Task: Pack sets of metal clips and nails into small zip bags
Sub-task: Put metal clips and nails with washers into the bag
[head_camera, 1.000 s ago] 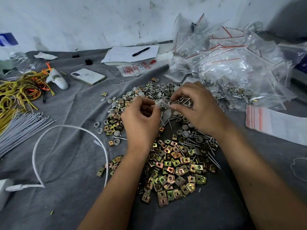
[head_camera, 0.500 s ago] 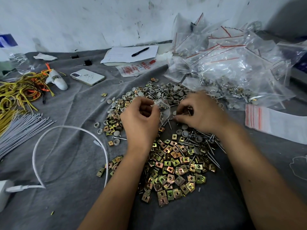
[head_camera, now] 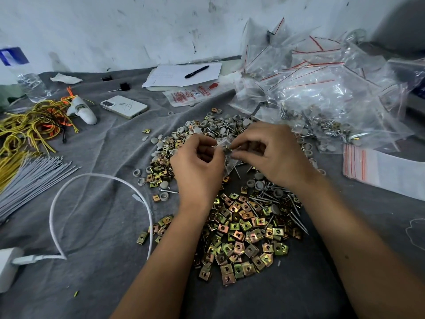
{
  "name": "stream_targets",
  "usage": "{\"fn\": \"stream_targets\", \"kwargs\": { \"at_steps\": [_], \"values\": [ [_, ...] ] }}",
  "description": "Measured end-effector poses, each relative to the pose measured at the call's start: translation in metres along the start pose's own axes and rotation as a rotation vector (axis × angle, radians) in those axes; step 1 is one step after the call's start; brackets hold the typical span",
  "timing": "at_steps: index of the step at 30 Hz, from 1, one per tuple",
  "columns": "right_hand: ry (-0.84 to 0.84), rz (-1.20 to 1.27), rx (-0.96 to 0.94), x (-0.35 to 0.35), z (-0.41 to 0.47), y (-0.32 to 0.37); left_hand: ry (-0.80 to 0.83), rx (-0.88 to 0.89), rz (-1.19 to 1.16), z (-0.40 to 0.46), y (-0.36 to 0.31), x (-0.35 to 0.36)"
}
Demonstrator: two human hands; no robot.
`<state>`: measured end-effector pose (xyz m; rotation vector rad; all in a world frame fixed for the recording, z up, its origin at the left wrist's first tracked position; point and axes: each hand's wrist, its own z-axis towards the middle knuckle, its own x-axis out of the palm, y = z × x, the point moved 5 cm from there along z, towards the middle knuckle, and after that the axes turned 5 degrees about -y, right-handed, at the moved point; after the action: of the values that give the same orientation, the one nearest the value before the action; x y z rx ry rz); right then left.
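Clips (head_camera: 239,238) lie heaped nearest you; above them your left hand (head_camera: 197,166) and right hand (head_camera: 271,155) pinch one small zip bag (head_camera: 224,148), nails (head_camera: 236,168) pointing down-right beneath. Filled bags (head_camera: 322,88) crowd the far right.

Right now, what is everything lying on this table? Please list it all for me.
clips: a heap, gold-coloured, near centre of the cloth
nails: many, silver, right of the clips
caps: many, grey, beyond the hands
filled bags: a pile, clear with red strips, far right
empty bags: a stack, clear, right edge
small bag: one, clear, between both hands
phone: one, white, far left of centre
paper: sheets, white, by the wall
pen: one, black, on the paper
cable: one, white, left
wires: a bundle, yellow and orange, far left
cloth: one, grey, covering the table
left hand: pinching the small bag
right hand: pinching at the bag's mouth
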<state>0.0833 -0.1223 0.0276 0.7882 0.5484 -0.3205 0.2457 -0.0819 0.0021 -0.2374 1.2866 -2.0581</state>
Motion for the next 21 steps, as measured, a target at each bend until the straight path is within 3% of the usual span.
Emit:
{"fn": "stream_targets", "kwargs": {
  "at_steps": [2, 7, 9, 14, 21],
  "values": [
    [0.021, -0.017, 0.020, 0.004, 0.000, -0.001, -0.010, 0.002, 0.007, 0.000, 0.000, 0.000],
    [-0.130, -0.031, 0.108, -0.011, 0.000, -0.015, -0.024, 0.002, 0.020, 0.000, -0.001, -0.002],
    [-0.078, -0.165, 0.154, -0.009, 0.001, -0.024, -0.021, 0.003, 0.021, 0.000, 0.000, -0.002],
    [0.250, -0.526, 0.209, 0.016, -0.003, -0.034, -0.017, -0.008, 0.014, 0.000, 0.000, -0.002],
    [0.177, -0.438, 0.238, 0.013, -0.003, -0.034, -0.011, -0.015, 0.001, -0.001, 0.001, -0.001]
  ]
}}
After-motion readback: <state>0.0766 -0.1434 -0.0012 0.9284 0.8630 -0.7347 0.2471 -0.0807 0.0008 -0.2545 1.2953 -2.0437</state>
